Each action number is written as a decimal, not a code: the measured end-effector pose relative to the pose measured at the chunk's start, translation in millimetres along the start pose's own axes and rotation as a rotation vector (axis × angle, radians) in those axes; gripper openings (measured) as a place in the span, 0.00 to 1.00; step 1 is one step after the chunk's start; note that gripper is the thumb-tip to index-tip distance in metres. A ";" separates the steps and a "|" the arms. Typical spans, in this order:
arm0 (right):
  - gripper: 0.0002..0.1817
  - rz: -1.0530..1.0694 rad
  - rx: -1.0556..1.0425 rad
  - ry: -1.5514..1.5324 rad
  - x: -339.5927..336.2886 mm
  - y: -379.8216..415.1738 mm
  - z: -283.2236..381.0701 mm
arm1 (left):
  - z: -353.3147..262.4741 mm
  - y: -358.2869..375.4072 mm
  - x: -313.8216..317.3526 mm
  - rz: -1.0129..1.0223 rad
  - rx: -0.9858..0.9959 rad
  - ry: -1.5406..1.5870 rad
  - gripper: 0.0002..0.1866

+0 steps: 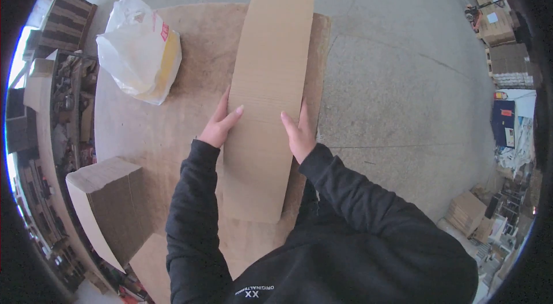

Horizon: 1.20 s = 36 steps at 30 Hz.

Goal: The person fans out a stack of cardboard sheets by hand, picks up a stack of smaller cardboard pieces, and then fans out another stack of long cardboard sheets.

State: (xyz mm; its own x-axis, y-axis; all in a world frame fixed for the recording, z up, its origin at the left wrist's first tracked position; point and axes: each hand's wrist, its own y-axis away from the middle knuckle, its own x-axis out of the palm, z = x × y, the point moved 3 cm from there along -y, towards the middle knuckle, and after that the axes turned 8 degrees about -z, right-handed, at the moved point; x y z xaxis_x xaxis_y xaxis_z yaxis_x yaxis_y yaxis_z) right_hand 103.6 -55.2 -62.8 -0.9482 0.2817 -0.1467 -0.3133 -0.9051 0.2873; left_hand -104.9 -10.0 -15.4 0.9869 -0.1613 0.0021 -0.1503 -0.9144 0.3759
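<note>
A long, flat piece of brown cardboard (268,68) stretches away from me over the wooden tabletop (199,45). My left hand (221,124) grips its left edge, thumb on the upper face and fingers around the side. On the opposite edge, my right hand (299,131) holds it the same way, with the thumb on top. The fingers beneath the cardboard are hidden. Faint crease lines cross its face between the two hands.
A white plastic bag (135,45) with something yellow inside stands at the table's far left. Folded cardboard (109,200) stands at the near left. Loaded shelves (72,114) line the left side; stacked boxes (498,27) stand across the concrete floor (403,91) to the right.
</note>
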 end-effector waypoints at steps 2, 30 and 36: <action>0.32 0.001 0.013 -0.013 0.5 2.1 5.8 | 0.4 0.5 -0.1 0.000 -0.006 -0.009 0.42; 0.50 0.049 0.110 0.119 0.4 -92.8 49.1 | -34.6 -97.8 5.5 -0.029 0.039 -0.146 0.38; 0.50 0.029 0.089 0.125 1.9 -93.7 48.6 | -41.0 -96.0 8.0 -0.024 0.000 -0.199 0.40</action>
State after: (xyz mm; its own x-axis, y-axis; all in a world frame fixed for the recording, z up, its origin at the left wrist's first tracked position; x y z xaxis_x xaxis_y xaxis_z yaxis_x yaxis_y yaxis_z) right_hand 128.6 45.7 -44.0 -0.9447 0.2093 -0.2525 -0.2950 -0.8788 0.3752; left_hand -80.1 91.7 -13.5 0.9590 -0.2101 -0.1902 -0.1271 -0.9187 0.3741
